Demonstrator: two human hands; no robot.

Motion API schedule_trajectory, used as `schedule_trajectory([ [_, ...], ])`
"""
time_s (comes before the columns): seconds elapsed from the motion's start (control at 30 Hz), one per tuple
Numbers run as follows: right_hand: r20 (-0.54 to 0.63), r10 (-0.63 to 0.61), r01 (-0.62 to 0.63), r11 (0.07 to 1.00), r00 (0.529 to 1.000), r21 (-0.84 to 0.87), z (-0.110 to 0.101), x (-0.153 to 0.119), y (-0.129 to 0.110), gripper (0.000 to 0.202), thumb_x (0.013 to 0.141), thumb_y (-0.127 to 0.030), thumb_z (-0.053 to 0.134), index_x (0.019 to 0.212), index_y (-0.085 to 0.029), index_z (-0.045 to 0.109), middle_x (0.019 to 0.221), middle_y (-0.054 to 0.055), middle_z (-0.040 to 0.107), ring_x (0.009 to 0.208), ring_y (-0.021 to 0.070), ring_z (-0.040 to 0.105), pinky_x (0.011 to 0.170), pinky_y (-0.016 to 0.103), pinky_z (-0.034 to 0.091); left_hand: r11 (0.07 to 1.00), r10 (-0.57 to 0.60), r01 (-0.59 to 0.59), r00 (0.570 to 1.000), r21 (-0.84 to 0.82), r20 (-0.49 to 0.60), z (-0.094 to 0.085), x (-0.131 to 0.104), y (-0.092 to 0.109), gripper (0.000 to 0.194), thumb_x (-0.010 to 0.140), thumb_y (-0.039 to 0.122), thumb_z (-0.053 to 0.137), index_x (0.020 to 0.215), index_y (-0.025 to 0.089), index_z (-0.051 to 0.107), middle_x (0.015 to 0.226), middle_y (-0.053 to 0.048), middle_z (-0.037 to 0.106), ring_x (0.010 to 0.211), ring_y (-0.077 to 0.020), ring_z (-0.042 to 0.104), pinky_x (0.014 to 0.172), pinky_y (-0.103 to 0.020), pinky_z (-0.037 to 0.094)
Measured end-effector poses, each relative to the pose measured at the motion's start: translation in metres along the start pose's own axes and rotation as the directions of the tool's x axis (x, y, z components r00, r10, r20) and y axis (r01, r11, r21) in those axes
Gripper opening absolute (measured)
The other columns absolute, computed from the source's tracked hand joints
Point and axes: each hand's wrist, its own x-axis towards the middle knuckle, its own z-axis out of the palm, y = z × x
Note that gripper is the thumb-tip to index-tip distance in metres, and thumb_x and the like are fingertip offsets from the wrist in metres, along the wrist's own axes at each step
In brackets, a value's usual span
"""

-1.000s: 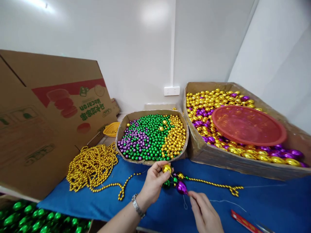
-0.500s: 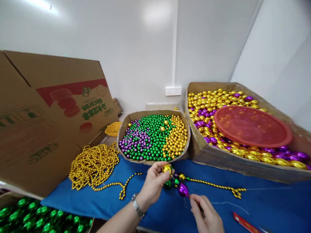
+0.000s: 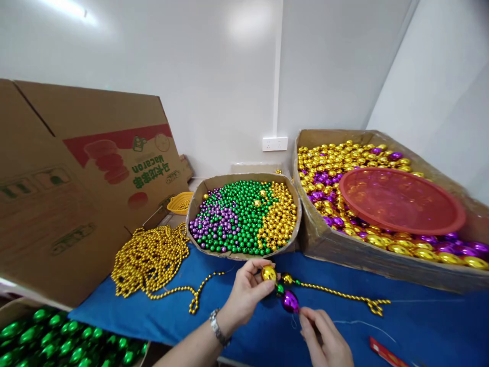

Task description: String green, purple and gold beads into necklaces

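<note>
A blue-draped table (image 3: 160,316) is being hemmed in by a wide cardboard box (image 3: 344,257) of shiny oval beads (image 3: 328,155) and a smaller rounded carton (image 3: 244,177). Before the carton, a glossy purple bead (image 3: 290,301) is being pinched at its tip by the right hand (image 3: 324,336), and a gold ball (image 3: 269,273) is being held by the left hand (image 3: 246,293); the green ball visible earlier beneath is now being hidden.
</note>
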Motion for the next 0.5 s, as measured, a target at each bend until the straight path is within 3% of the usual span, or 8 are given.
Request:
schedule_trajectory([
  [0.1,0.09,0.227,-0.244,0.918,0.97,0.313,0.006,0.003,0.005,0.044,0.073,-0.058,0.063,0.097,-0.021,0.063,0.074,0.004,0.064,0.061,0.0177,0.061,0.054,0.027,0.052,0.998,-0.037,0.031,0.992,0.057,0.119,-0.004,0.0,0.005,0.046,0.069,0.028,0.076,0.111,0.019,0.061,0.111,-0.011,0.063,0.098,-0.0224,0.06,0.084,-0.031,0.045],
  [0.2,0.138,0.304,-0.33,0.79,0.943,0.517,0.008,0.007,0.001,0.046,0.066,-0.056,0.071,0.094,-0.02,0.063,0.064,0.002,0.061,0.056,0.0153,0.057,0.05,0.026,0.048,0.979,-0.019,-0.016,0.986,0.206,0.165,-0.019,0.013,0.02,0.044,0.082,0.042,0.058,0.121,0.02,0.056,0.117,-0.013,0.061,0.107,-0.0259,0.057,0.086,-0.035,0.045],
  [0.27,0.152,0.319,-0.346,0.743,0.936,0.573,0.007,0.009,-0.006,0.044,0.065,-0.054,0.073,0.091,-0.019,0.063,0.061,0.001,0.058,0.054,0.0142,0.054,0.049,0.026,0.046,0.865,0.092,-0.113,0.994,0.489,0.066,-0.036,0.031,0.034,0.039,0.089,0.041,0.045,0.12,0.021,0.056,0.116,-0.012,0.061,0.106,-0.0254,0.056,0.086,-0.036,0.045],
  [0.33,0.152,0.326,-0.35,0.725,0.933,0.594,0.004,0.01,-0.012,0.042,0.065,-0.052,0.074,0.089,-0.019,0.064,0.06,0.001,0.057,0.052,0.0141,0.053,0.047,0.026,0.045,0.593,0.263,-0.134,0.964,0.794,-0.033,-0.057,0.054,0.048,0.03,0.088,0.033,0.048,0.112,0.02,0.061,0.11,-0.011,0.062,0.106,-0.0253,0.053,0.091,-0.037,0.041],
  [0.37,0.152,0.327,-0.35,0.72,0.933,0.599,0.003,0.01,-0.014,0.041,0.065,-0.051,0.074,0.088,-0.019,0.064,0.061,0.001,0.057,0.052,0.0142,0.053,0.047,0.027,0.045,0.522,0.298,-0.116,0.953,0.845,-0.053,-0.067,0.066,0.054,0.025,0.085,0.027,0.052,0.107,0.02,0.063,0.109,-0.011,0.062,0.109,-0.0267,0.05,0.095,-0.039,0.037],
  [0.43,0.166,0.332,-0.361,0.705,0.929,0.611,0.002,0.01,-0.014,0.041,0.064,-0.051,0.075,0.088,-0.02,0.063,0.061,0.0,0.057,0.052,0.014,0.053,0.047,0.026,0.044,0.468,0.311,-0.089,0.948,0.879,-0.07,-0.086,0.087,0.062,0.017,0.08,0.016,0.055,0.092,0.019,0.067,0.102,-0.012,0.063,0.11,-0.0283,0.046,0.099,-0.042,0.031],
  [0.5,0.188,0.332,-0.374,0.686,0.924,0.625,0.002,0.009,-0.012,0.041,0.064,-0.05,0.076,0.089,-0.021,0.063,0.061,0.0,0.057,0.053,0.0133,0.052,0.049,0.026,0.044,0.483,0.287,-0.077,0.955,0.872,-0.074,-0.098,0.1,0.064,0.015,0.076,0.008,0.055,0.076,0.018,0.067,0.091,-0.012,0.063,0.107,-0.0285,0.046,0.098,-0.042,0.03],
])
